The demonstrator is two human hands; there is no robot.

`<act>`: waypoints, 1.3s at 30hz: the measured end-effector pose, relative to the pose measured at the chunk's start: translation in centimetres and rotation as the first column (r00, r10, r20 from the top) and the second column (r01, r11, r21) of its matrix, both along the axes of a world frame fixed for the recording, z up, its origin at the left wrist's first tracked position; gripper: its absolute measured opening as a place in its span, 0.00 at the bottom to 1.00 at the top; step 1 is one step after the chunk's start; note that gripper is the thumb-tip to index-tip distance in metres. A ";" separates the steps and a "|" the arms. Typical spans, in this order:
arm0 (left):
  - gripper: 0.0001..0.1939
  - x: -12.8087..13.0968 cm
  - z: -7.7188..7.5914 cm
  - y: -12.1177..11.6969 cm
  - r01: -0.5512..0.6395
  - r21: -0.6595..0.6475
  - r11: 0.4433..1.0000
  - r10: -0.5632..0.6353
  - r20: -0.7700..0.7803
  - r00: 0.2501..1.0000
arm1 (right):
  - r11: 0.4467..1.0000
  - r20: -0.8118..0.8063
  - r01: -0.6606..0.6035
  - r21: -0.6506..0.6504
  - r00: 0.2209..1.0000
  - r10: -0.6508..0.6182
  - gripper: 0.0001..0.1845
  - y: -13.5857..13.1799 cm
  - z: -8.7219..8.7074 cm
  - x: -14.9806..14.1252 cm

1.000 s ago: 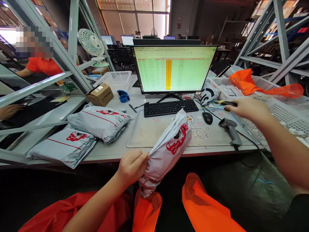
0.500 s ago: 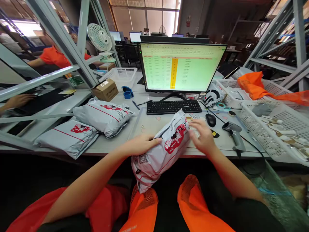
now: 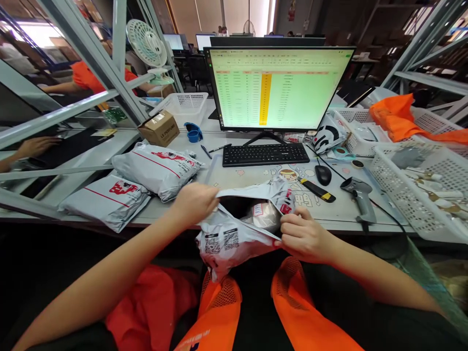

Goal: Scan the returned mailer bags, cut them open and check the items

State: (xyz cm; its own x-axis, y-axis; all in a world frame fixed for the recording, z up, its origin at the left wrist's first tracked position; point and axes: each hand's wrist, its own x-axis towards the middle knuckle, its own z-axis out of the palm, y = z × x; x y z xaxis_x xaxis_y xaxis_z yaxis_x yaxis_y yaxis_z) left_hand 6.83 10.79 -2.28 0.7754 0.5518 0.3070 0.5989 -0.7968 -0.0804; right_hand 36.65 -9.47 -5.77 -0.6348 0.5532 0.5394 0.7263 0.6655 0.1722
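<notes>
A white plastic mailer bag (image 3: 237, 248) with red print and QR codes hangs at the desk's front edge, its mouth pulled wide. My left hand (image 3: 195, 202) is closed on the left end of the opening. On the right end, my right hand (image 3: 302, 234) pinches the bag's rim. Inside the mouth shows a pale wrapped item (image 3: 263, 216) with a white-and-red label; the rest of the contents is hidden. Beyond the bag lies a yellow-and-black utility knife (image 3: 316, 189) on the desk mat.
Two grey-white mailer bags (image 3: 157, 168) lie left, by a brown carton (image 3: 160, 128). A monitor (image 3: 278, 90), keyboard (image 3: 265, 155) and mouse (image 3: 323, 175) stand behind. A barcode scanner (image 3: 358, 195) and a white basket (image 3: 398, 195) are right. Behind the left frame, a co-worker's hand (image 3: 40, 145) shows.
The mailer bag has turned, and its mouth now gapes between my hands, showing the wrapped item. My right hand has closed on its rim. More of the utility knife is uncovered.
</notes>
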 end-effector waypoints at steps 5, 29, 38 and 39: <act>0.14 -2.6 0.3 4.7 -0.208 0.105 0.973 0.221 -0.139 0.965 | 0.993 -0.053 0.062 -0.102 0.996 -0.068 0.18 -1.1 -1.2 3.3; 0.33 -6.4 -9.0 -9.6 -0.121 0.015 0.993 0.116 0.192 0.974 | 0.877 0.195 0.031 -0.480 0.978 0.072 0.21 11.4 4.3 -6.0; 0.16 -4.1 -10.4 -10.3 0.137 0.162 0.977 -0.193 0.405 0.894 | 0.950 -0.830 0.090 -0.299 0.466 -0.305 0.30 14.3 3.2 1.6; 0.15 -3.7 -10.9 -10.2 0.176 0.139 0.975 -0.218 0.406 0.888 | 0.955 -0.916 0.092 -0.282 0.271 -0.297 0.28 14.8 3.0 2.3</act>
